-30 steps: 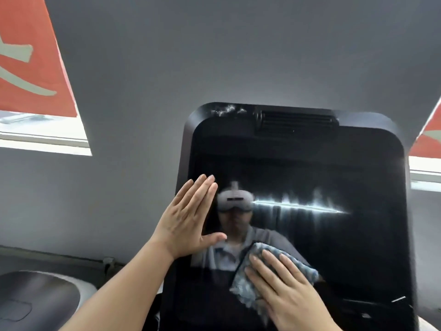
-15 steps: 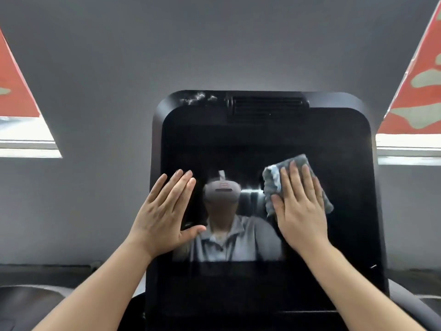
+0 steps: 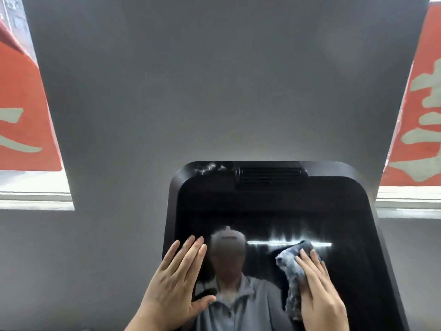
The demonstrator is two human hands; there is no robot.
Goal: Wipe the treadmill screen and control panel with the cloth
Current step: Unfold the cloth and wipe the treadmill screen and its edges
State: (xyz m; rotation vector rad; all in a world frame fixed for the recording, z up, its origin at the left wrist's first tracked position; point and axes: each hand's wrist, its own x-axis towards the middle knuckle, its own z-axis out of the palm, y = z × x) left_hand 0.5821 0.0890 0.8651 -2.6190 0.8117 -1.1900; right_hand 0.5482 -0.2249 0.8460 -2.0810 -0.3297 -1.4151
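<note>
The treadmill screen (image 3: 274, 211) is a tall, glossy black panel with rounded corners, filling the lower middle of the head view. My left hand (image 3: 176, 280) lies flat against its left edge, fingers straight and together. My right hand (image 3: 319, 292) presses a grey-blue cloth (image 3: 290, 271) flat onto the glass right of centre, fingers straight over it. The cloth sticks out above and left of the fingers. The glass reflects a person and a bright light streak. The control panel is out of view.
A slatted vent (image 3: 269, 175) sits in the screen's top edge, with white smudges (image 3: 207, 167) left of it. A grey wall (image 3: 214, 80) stands behind. Windows with red banners (image 3: 21, 115) (image 3: 420, 103) flank it on both sides.
The view tilted upward, so the screen sits lower in frame. My right hand swept the cloth up from the screen's bottom to the right middle. My left hand stayed flat on the left edge.
</note>
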